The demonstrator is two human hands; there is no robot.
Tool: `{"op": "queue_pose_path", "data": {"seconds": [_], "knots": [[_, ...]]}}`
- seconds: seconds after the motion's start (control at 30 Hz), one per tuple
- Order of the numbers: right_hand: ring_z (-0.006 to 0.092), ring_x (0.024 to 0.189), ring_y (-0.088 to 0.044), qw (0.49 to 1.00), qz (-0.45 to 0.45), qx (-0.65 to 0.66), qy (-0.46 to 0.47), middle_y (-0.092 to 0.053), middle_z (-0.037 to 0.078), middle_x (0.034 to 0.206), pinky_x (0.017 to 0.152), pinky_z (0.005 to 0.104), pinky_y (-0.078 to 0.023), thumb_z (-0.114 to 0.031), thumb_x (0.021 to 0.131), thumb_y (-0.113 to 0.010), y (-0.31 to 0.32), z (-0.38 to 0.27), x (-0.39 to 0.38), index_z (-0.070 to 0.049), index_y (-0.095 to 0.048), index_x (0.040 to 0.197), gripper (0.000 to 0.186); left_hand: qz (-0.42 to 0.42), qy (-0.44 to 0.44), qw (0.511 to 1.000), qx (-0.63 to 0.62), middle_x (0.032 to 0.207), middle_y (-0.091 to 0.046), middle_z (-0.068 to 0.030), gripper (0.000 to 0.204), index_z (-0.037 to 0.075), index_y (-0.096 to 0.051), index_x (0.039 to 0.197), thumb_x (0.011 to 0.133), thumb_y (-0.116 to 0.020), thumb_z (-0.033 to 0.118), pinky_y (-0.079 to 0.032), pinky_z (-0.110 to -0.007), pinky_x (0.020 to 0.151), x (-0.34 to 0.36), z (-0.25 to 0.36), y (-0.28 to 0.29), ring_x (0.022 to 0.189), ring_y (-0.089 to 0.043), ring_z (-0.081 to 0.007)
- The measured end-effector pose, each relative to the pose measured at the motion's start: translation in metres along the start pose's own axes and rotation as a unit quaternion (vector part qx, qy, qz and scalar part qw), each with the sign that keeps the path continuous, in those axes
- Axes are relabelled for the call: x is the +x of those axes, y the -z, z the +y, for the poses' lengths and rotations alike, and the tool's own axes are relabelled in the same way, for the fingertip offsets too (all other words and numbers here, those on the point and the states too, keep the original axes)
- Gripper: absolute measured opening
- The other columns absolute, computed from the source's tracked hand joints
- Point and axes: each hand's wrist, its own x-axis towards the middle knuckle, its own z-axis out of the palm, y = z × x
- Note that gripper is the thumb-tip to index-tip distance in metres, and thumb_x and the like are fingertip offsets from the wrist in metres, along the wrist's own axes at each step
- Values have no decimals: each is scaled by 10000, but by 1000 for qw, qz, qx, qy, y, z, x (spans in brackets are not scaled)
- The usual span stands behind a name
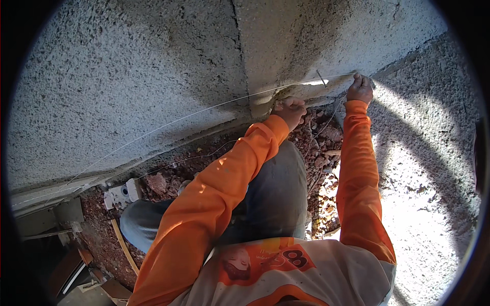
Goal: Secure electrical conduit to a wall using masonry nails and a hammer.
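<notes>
A thin white string point(204, 110) stretches along the rough concrete wall point(153, 61) from the far left to my right hand point(360, 89). That hand is closed, with thumb and fingertips pinching the string close to the wall. A nail point(321, 78) sticks out of the wall left of it, next to the string. My left hand point(290, 112) is lower, near the foot of the wall, its fingers curled together; I cannot make out what, if anything, is in them. A loose length of string point(332, 117) hangs between the two hands toward the ground.
Reddish soil and broken stones point(326, 137) lie along the wall's foot around my knees. A pale block with a round hole point(120, 195) and a wooden strip point(125, 247) are at the left. Wood scraps point(115, 289) lie lower left. A rough concrete surface point(418, 132) rises at the right.
</notes>
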Motion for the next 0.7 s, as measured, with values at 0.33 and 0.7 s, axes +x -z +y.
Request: {"op": "queue_pose_path", "data": {"seconds": [0.33,0.7], "knots": [[339,706,-556,958,-250,82,-116,-568,187,708,640,394,-431,-261,765,-458,-31,-21,-127,-40,-591,725,261,17,-25,999,15,941,-576,-27,260,105,-471,1056,823,-465,218,-418,-233,550,-12,-5,21,709,-559,-105],[342,607,-550,922,-225,165,268,-558,150,656,531,402,-437,-106,717,-486,51,-152,-111,-57,-511,762,72,192,-153,957,-157,791,-570,-32,123,47,-550,911,813,-479,68,-440,-219,559,-74,-7,44,692,-536,-102]]}}
